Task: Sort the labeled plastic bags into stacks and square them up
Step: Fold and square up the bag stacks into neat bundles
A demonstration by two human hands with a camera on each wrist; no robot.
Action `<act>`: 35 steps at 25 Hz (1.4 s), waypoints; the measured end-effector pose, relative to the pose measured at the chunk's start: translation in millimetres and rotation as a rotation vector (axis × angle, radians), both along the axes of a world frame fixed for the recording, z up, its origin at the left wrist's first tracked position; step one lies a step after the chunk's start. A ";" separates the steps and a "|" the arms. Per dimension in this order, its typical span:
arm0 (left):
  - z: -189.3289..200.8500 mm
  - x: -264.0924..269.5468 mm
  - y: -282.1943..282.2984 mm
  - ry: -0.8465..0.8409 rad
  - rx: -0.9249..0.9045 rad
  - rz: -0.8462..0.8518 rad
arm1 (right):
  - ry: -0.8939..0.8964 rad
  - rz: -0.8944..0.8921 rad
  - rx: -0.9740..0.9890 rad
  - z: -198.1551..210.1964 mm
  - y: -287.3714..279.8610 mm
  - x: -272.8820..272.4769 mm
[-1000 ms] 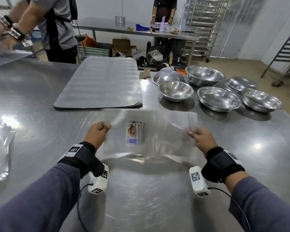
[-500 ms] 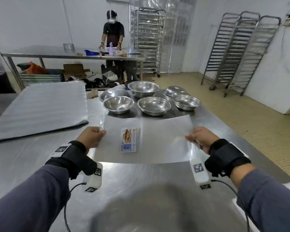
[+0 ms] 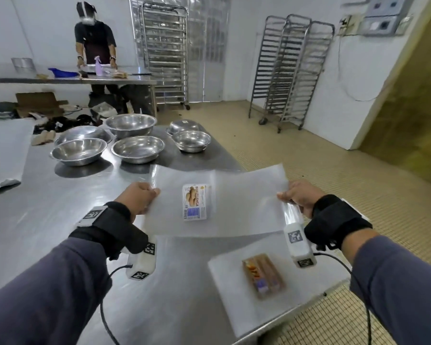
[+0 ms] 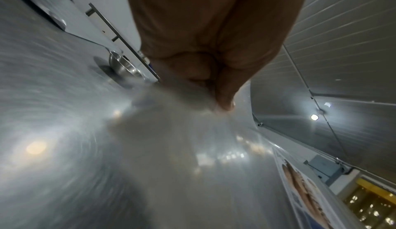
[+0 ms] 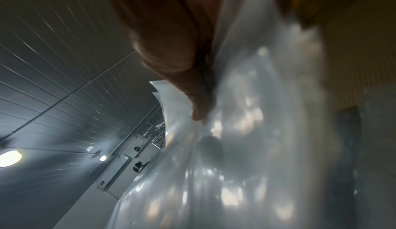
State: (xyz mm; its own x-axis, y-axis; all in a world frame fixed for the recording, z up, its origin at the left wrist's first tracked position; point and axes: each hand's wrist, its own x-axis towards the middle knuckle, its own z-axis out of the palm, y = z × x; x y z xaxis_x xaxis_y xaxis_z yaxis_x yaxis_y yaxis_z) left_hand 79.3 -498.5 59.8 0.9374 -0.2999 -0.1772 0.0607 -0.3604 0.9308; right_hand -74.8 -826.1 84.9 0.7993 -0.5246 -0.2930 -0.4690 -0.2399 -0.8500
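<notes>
- We see the left hand (image 3: 138, 200) w/ fingers curled, pinching the left edge of a clear plastic bag (image 3: 237, 207); left wrist view shows the thumb and fingers (image 4: 222, 95) closed on the film.
- Right hand (image 3: 300, 199) pinches the right edge of the same bag; right wrist view has the thumb pressed on top of the plastic (image 5: 268, 131), other fingers hidden behind it.
- Bag is held spread flat betw. both hands, above the counter (image 3: 47, 202), its right part past the counter's edge over the floor. Label (image 3: 194, 204) w/ a biscuit photo and blue block sits near the bag's middle, facing up.
- We can't tell if it's one bag or several layers; right wrist view shows more than one film edge at the far corner.
- Second labeled bag (image 3: 234, 295) lies flat on the counter's near right corner, below the right hand, apart from the held one; its label (image 3: 263, 276) is orange-brown, blurred.
- Containers: five steel bowls (image 3: 138, 148) stand upright in a cluster on the far part of the counter, nothing visible in them; one more, domed (image 3: 183, 126), looks turned upside down.
- Grey sheet (image 3: 3, 153) lies at the counter's left.
- Another person (image 3: 95, 38) stands at a far counter (image 3: 67, 79); tray racks (image 3: 289, 70) along the wall.
</notes>
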 end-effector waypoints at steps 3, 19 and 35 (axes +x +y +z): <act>-6.4 -5.7 -37.6 0.033 0.004 -0.024 | 0.074 0.026 -0.104 -2.8 -32.8 -4.3; -63.9 64.8 -156.6 0.241 0.075 -0.041 | 0.405 0.220 -0.421 -44.6 -164.3 116.7; -77.5 31.3 -188.1 0.331 0.528 0.197 | 0.459 0.981 -0.913 -92.7 -210.4 266.4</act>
